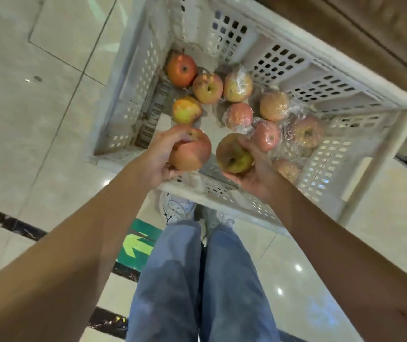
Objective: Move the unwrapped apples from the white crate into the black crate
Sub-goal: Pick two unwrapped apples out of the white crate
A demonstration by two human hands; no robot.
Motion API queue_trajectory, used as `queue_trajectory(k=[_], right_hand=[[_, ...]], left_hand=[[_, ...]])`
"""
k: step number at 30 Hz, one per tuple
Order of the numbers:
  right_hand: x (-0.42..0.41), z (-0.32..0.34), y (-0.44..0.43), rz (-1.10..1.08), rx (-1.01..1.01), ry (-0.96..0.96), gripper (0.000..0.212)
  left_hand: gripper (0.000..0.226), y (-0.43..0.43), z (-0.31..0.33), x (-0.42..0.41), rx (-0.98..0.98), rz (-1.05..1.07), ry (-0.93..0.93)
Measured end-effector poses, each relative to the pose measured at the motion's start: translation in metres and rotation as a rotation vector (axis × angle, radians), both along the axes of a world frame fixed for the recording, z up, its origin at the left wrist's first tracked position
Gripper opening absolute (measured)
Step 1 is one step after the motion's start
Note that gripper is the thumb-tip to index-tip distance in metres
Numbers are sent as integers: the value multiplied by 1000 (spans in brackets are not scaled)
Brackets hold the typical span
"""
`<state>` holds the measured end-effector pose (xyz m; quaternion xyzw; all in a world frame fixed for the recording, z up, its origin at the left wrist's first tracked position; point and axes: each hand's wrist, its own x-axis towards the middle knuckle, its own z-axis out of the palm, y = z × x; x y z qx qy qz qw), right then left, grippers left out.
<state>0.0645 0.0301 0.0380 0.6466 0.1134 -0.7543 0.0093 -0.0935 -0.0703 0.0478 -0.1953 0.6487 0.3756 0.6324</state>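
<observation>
The white crate point(360, 154) stands on the floor in front of me. My left hand point(158, 159) grips a bare reddish apple point(192, 151) above the crate's near wall. A bare yellow-red apple point(232, 155) rests in my right hand point(254, 174), just beside the first. Three more unwrapped apples lie in the crate's far left corner: a red one point(182, 69), a pale one point(207, 88) and a yellow-green one point(186, 110). Several apples in clear plastic wrap point(237, 86) fill the crate's right half. No black crate is in view.
The floor is glossy pale tile point(25, 114) with dark stripes. A green arrow sticker point(138, 245) lies by my feet. My jeans and white shoes point(177, 208) are just below the crate. A brown surface point(370, 28) runs behind the crate at top right.
</observation>
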Motion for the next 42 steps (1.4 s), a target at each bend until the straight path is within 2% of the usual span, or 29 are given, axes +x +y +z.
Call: queue_trajectory(k=[2,5,6,9,10,16,19,23,26,30,33,38,42], right_hand=[[1,17,-3,-88,-42,31,43],[0,41,-8,-185,-90,84,60],[0,49,-8,-204,-93,107,63],[3,70,-11,-240,-101,169,54],[4,76,-12,-253,-108,187,56],[12,90,-11,-402,-150,264,74],[22,91,-11,-482,-195,306,71],[35,88,-7,-471,-285,423,73],[46,82,-4,-409,-351,584,75],[55,76,-5,-401,-517,1027,76],[55,75,0,-350,-539,1178,81],[61,69,14,-245,-536,1156,79],[66,66,22,-236,-502,985,78]], left_hand=[[27,0,20,-1,58,47,-41],[60,-6,43,-3,112,73,-118],[57,-8,49,-3,125,103,-139],[23,-12,69,0,141,207,-180],[19,-14,74,2,139,237,-184],[40,-19,88,14,123,373,-230],[39,-22,92,21,59,509,-246],[40,-18,93,23,34,532,-261],[39,-12,97,22,32,510,-257],[37,-6,99,22,32,478,-244],[36,-1,99,21,44,468,-243],[35,8,100,21,53,479,-259],[35,14,104,23,104,468,-276]])
